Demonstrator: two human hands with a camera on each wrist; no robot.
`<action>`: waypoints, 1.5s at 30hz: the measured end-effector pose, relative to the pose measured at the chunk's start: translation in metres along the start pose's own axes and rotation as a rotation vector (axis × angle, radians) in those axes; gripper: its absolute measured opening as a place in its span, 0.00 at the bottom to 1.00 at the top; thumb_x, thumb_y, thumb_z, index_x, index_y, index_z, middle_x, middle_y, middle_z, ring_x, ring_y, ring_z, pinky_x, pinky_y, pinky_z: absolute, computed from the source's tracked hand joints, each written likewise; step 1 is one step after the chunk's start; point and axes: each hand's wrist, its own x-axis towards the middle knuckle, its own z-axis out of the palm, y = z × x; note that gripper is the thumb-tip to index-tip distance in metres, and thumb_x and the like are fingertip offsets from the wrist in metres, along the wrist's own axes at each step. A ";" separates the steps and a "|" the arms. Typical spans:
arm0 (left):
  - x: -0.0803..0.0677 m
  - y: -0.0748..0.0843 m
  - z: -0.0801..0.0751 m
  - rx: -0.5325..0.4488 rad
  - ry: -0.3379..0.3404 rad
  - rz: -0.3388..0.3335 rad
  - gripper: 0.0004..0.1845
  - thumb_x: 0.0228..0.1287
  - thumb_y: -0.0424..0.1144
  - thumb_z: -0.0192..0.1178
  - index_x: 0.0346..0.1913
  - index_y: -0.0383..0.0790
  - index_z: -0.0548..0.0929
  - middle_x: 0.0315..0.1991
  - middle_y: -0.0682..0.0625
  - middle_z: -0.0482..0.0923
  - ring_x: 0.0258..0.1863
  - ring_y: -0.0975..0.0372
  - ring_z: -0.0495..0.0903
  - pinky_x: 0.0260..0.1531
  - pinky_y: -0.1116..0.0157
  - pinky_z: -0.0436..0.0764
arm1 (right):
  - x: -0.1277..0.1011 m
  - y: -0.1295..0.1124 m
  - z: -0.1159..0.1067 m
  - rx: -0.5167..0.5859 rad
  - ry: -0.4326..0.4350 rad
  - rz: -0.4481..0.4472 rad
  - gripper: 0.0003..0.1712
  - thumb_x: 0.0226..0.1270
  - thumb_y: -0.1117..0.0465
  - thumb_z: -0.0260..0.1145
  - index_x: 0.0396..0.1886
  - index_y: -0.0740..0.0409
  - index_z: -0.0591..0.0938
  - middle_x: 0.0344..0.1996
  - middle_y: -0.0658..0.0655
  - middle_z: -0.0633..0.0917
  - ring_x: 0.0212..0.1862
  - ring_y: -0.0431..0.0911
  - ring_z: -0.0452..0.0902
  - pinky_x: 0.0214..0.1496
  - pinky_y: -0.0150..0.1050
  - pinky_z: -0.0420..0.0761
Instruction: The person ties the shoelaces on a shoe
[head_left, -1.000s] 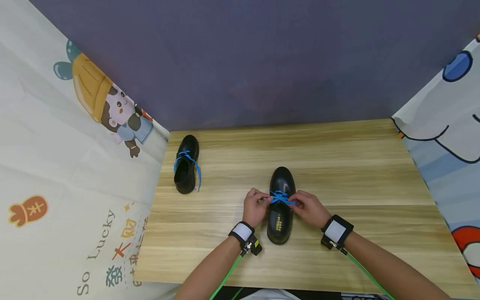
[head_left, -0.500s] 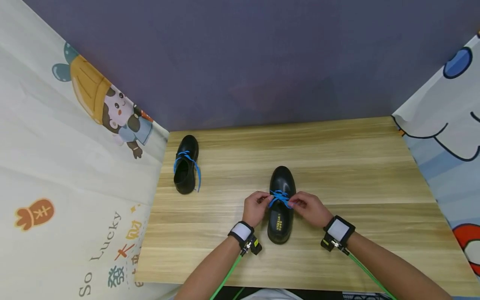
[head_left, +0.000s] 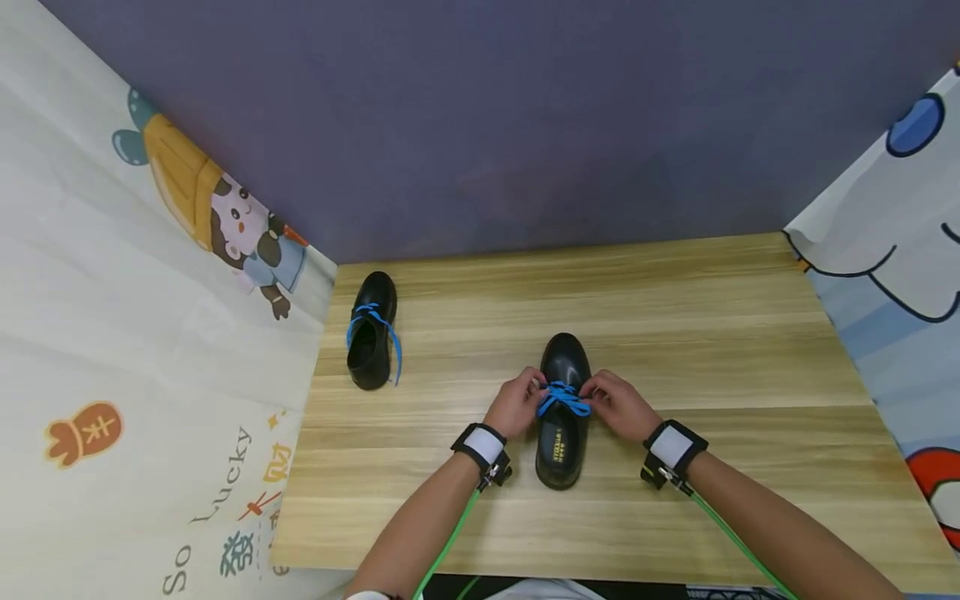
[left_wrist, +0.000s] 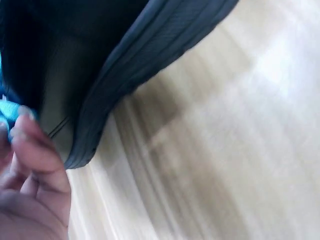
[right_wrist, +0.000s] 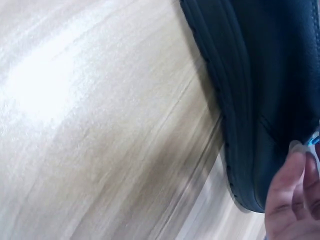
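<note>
Hands flank 1 black shoe (head_left: 562, 408) near the surface's (head_left: 712, 350) front: left hand (head_left: 516, 403) and right hand (head_left: 617, 405) each pinch its blue lace (head_left: 562, 398). Another shoe (head_left: 372, 331) sits far left.

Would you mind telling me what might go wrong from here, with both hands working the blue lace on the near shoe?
1. Both the left hand and the right hand pinch the blue lace close to the near shoe; a slipping fingertip could let the lace go slack.
2. Nothing holds that shoe down on the table, so an uneven pull might slide or twist it.
3. The far shoe has a lace trailing loose beside it, which a passing sleeve or hand might snag.
</note>
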 end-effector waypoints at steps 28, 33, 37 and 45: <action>0.003 -0.008 0.008 0.004 0.066 -0.021 0.03 0.77 0.30 0.50 0.43 0.32 0.71 0.35 0.44 0.77 0.37 0.56 0.77 0.41 0.62 0.77 | -0.003 0.011 -0.006 0.102 -0.076 0.090 0.06 0.70 0.76 0.61 0.35 0.63 0.75 0.26 0.54 0.80 0.28 0.42 0.76 0.30 0.33 0.77; 0.002 -0.010 0.008 -0.054 0.088 -0.073 0.03 0.77 0.30 0.50 0.43 0.33 0.71 0.34 0.43 0.79 0.33 0.57 0.77 0.34 0.65 0.77 | -0.004 0.012 -0.009 0.105 -0.063 0.110 0.04 0.70 0.74 0.61 0.35 0.65 0.76 0.25 0.55 0.79 0.28 0.43 0.76 0.30 0.33 0.77; 0.001 -0.009 0.008 -0.072 0.103 -0.081 0.03 0.77 0.31 0.50 0.43 0.34 0.71 0.33 0.44 0.78 0.31 0.57 0.77 0.32 0.66 0.77 | -0.003 0.013 -0.009 0.092 -0.047 0.123 0.05 0.70 0.75 0.61 0.35 0.63 0.76 0.25 0.55 0.79 0.28 0.43 0.76 0.31 0.32 0.76; 0.000 -0.011 0.010 -0.099 0.139 -0.099 0.03 0.78 0.32 0.50 0.44 0.34 0.70 0.32 0.44 0.77 0.29 0.59 0.74 0.29 0.66 0.74 | -0.005 0.015 -0.008 0.067 -0.013 0.060 0.09 0.67 0.79 0.61 0.34 0.63 0.76 0.26 0.52 0.79 0.29 0.39 0.75 0.29 0.33 0.77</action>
